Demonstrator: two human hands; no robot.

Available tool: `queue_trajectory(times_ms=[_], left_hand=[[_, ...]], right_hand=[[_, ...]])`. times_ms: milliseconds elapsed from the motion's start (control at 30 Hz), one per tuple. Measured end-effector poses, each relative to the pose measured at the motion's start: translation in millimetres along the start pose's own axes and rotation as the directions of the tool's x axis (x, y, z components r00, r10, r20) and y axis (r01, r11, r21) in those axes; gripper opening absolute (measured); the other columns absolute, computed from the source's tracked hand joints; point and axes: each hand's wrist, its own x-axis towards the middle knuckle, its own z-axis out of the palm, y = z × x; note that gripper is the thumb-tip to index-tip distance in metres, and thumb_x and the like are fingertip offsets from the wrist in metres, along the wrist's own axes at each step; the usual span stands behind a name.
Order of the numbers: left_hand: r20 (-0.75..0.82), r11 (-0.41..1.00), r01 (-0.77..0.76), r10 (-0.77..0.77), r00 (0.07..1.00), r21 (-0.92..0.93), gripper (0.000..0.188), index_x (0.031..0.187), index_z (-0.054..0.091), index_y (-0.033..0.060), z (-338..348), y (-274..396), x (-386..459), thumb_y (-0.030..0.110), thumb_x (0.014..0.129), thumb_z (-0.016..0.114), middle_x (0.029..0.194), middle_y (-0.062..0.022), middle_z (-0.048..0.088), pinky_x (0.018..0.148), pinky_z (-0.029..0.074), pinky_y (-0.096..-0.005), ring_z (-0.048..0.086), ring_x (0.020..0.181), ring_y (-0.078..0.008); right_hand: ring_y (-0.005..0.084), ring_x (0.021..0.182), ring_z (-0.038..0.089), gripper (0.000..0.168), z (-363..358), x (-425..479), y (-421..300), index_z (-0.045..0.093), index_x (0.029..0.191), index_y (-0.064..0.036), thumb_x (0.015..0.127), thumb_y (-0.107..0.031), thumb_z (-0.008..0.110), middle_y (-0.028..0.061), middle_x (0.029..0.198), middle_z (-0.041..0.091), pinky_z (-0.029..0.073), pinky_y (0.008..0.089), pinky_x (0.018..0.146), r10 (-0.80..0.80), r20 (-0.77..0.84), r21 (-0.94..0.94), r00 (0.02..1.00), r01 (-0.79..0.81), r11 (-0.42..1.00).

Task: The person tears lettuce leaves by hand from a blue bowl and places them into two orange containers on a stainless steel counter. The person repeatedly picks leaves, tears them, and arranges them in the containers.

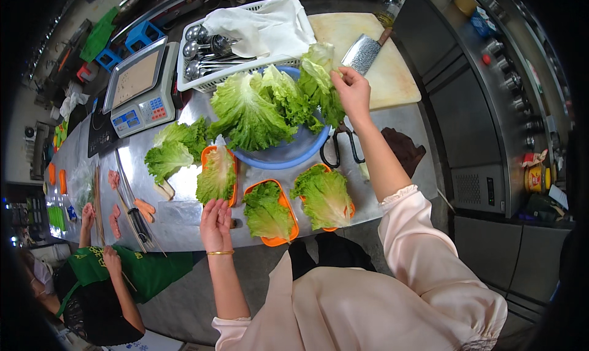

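Note:
My right hand (353, 92) pinches the edge of a green lettuce leaf (319, 86) above a blue plastic colander (276, 159). More lettuce leaves (251, 109) fill the colander and spill over its rim. My left hand (217, 224), a gold bangle at its wrist, holds nothing. Its palm faces up by the near end of an orange tray (233, 185) lined with a lettuce leaf (215, 176). Two other orange trays, the middle one (287, 208) and the right one (352, 209), each carry a leaf and lie along the table's near edge.
Scissors (337, 144) lie beside the colander. A cleaver (363, 52) rests on a cutting board (400, 82). Behind are a white basket (253, 66) of ladles and a digital scale (145, 109). At left, a co-worker's hand (112, 259) holds a thin stick near tongs (138, 224).

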Motion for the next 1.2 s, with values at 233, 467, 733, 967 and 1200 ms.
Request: queue_trajectory(times_ms=[233, 467, 733, 967, 1200], left_hand=[[0.085, 0.998, -0.028, 0.024, 0.996, 0.05, 0.022, 0.113, 0.052, 0.0016, 27, -5, -11, 0.008, 0.091, 0.052, 0.11, -0.0122, 0.061, 0.088, 0.049, -0.031, 0.06, 0.101, -0.02], [0.042, 0.995, -0.058, 0.055, 0.998, 0.08, 0.021, 0.112, 0.053, 0.0022, 15, -4, -25, 0.008, 0.092, 0.051, 0.108, -0.0106, 0.061, 0.086, 0.05, -0.0303, 0.061, 0.1, -0.0199], [-0.013, 0.992, -0.066, 0.068, 0.998, 0.109, 0.02, 0.112, 0.054, 0.0029, -14, -12, -29, 0.01, 0.093, 0.052, 0.107, -0.0091, 0.062, 0.085, 0.049, -0.0274, 0.061, 0.098, -0.0174], [0.092, 0.985, -0.097, 0.084, 0.992, 0.146, 0.02, 0.111, 0.054, 0.0018, 19, -14, -32, 0.009, 0.093, 0.051, 0.107, -0.01, 0.062, 0.084, 0.051, -0.0263, 0.062, 0.098, -0.0178], [0.293, 0.956, -0.083, -0.003, 0.956, 0.283, 0.027, 0.118, 0.052, 0.0015, 40, -44, -48, 0.013, 0.094, 0.051, 0.111, -0.0101, 0.061, 0.086, 0.048, -0.0264, 0.06, 0.101, -0.0175]], right_hand=[[0.0118, 0.064, 0.059, 0.026, 19, 0, -10, 0.068, 0.092, 0.0, 0.078, -0.023, 0.067, 0.008, 0.071, 0.066, 0.046, 0.0263, 0.06, -0.028, 0.163, -0.157, 0.986, 0.053, 0.986], [0.0106, 0.065, 0.06, 0.025, 16, 15, -26, 0.066, 0.095, 0.002, 0.082, -0.019, 0.065, 0.0086, 0.074, 0.067, 0.046, 0.026, 0.061, -0.187, 0.049, -0.008, 0.981, 0.187, 0.982], [0.0078, 0.075, 0.059, 0.018, 7, 7, -91, 0.063, 0.097, -0.002, 0.085, -0.016, 0.064, 0.0019, 0.086, 0.065, 0.046, 0.0213, 0.068, 0.193, 0.408, 0.39, 0.892, -0.361, 0.847], [0.0135, 0.088, 0.062, 0.028, 25, -32, -79, 0.055, 0.11, -0.004, 0.085, -0.015, 0.062, 0.0044, 0.102, 0.063, 0.051, 0.028, 0.078, 0.304, 0.68, 0.554, 0.667, -0.739, 0.383], [0.0149, 0.09, 0.064, 0.019, 42, -92, -91, 0.057, 0.103, -0.008, 0.087, -0.018, 0.062, 0.0029, 0.1, 0.064, 0.053, 0.03, 0.078, 0.393, 0.716, 0.421, 0.578, -0.805, 0.417]])
